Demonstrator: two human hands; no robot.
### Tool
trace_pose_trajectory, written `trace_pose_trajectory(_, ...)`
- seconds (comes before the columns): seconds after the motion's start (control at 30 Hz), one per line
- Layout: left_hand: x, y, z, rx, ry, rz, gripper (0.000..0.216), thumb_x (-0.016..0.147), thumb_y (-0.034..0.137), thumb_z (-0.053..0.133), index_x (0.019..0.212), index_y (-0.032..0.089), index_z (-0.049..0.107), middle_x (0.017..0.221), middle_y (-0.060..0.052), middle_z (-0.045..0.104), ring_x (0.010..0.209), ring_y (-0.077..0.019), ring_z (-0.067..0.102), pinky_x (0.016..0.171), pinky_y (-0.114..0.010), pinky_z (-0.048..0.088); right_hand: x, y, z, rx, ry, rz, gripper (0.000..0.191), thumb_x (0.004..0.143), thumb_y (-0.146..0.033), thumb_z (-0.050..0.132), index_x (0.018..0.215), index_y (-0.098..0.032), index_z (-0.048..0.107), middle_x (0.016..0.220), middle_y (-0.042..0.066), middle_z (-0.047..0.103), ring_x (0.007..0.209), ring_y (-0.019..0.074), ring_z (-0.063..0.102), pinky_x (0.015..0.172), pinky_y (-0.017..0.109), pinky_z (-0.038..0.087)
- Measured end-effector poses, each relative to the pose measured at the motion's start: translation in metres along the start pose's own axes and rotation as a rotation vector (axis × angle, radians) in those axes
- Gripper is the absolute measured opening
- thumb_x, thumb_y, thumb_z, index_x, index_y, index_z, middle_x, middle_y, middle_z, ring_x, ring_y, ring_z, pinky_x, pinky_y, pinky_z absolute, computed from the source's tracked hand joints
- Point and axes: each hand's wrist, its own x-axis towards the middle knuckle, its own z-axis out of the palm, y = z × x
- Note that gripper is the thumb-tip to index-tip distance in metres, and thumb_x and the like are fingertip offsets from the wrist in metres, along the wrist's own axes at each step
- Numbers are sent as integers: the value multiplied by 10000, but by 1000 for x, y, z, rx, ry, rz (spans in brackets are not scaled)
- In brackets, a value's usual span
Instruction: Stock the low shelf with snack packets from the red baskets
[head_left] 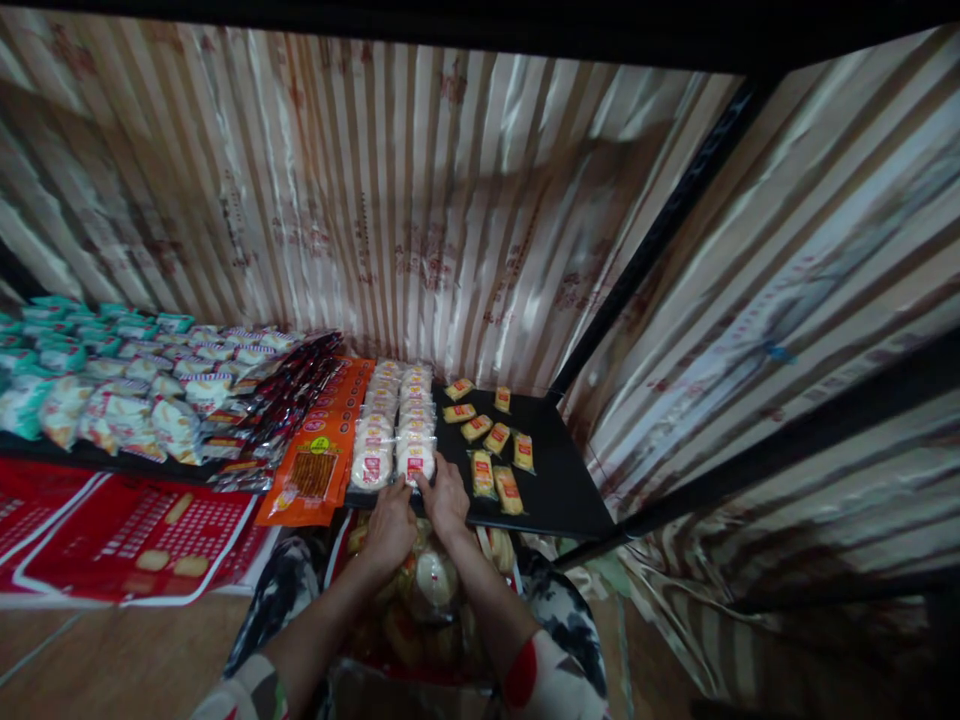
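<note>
First: Camouflage-patterned sleeves [551, 670] are seen lowest in the view, with both bare forearms stretched forward. What is found beneath them?

Second: An open bag of wrapped round snacks [435, 590] is seen between the knees, just under the wrists.

First: Where are the hands placed?

Second: The left hand [390, 525] and the right hand [448, 497] are held close together at the front edge of a flat black shelf [570, 490]. The right hand's fingertips are laid on a round white packet with a red label [415, 462].

First: How is each grip set?

Second: The right grip is narrow, with the fingers bent over the packet's near edge. Whether the packet is clasped cannot be told. The left grip is hidden behind the back of the hand, so it cannot be told either.

First: And where is that packet?

Second: It is lying flat at the front of two rows of like white packets [390, 405], which run back towards a shiny striped curtain [375, 200].

First: What else is laid out?

Second: Small yellow packets with red labels [495, 440] are scattered on the shelf just right of the rows. Flat orange pouches [319, 465] are stacked just left of them, then dark red wrappers [296, 395] and a heap of white and teal bags [90, 385]. Red printed sheets [127, 530] are spread below, at the lower left.
</note>
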Motion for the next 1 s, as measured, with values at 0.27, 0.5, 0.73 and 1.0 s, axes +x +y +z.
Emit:
trace_pose_trajectory(0.27, 15, -2, 14, 391, -38, 38, 486, 740, 25, 346, 1191, 55, 525, 1390, -144, 395, 1264, -241, 382, 1062, -363, 301, 17, -6, -3, -98, -77, 50, 512, 834, -428, 471, 1293, -205, 432, 1120, 105, 545, 1050, 232, 520, 812, 288, 416)
trace_pose_trajectory(0.5, 26, -4, 20, 438, 24, 55, 482, 735, 31, 345, 1185, 9, 515, 1367, -187, 410, 1220, -266, 426, 1022, -374, 348, 30, -8, 0, -76, -83, 38, 509, 828, -422, 485, 1293, -219, 443, 1121, 117, 554, 1061, 252, 510, 811, 323, 429)
trace_pose_trajectory(0.73, 16, -6, 20, 363, 106, 111, 453, 717, 43, 402, 1142, 75, 553, 1347, -154, 425, 1235, -278, 399, 1027, -387, 344, 15, 3, -1, 239, 6, -7, 516, 816, -364, 485, 1277, -134, 453, 1153, 148, 542, 1009, 223, 534, 816, 331, 459)
trace_pose_trajectory(1.0, -45, -27, 37, 233, -78, 134, 308, 800, 100, 347, 959, 167, 602, 1022, -84, 590, 962, -180, 552, 886, -312, 428, -70, 58, -31, 377, 121, 14, 309, 855, -308, 395, 988, -160, 632, 989, 103, 650, 913, 192, 588, 811, 319, 467)
